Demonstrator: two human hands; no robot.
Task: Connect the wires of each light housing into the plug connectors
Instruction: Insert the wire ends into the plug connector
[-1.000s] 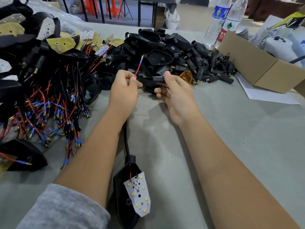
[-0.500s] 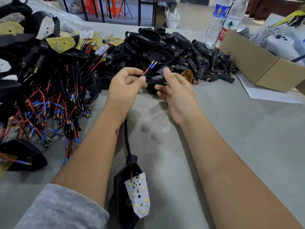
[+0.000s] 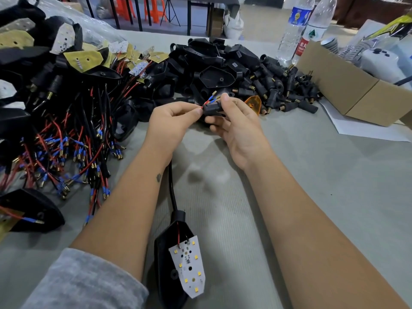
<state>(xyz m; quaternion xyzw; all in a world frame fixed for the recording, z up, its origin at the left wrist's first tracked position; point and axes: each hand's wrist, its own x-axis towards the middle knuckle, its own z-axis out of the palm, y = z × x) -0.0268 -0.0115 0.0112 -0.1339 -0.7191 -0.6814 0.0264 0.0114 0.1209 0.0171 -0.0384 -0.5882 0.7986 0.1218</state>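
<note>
A black light housing with a white LED board lies on the table near me. Its black cable runs up under my left wrist. My left hand pinches the red and blue wires at the cable's end, just beside the connector. My right hand grips a black plug connector between thumb and fingers. The wires' brass tips poke out above the connector, close to my right thumb.
A heap of wired housings fills the left. Black housings and plug connectors pile up at the back, with an orange lens. A cardboard box and two water bottles stand at the right, paper beneath.
The two hands have closed together. The wire ends, held up free a second ago, now lie against the connector in my right hand, and my left fingers touch its end.
</note>
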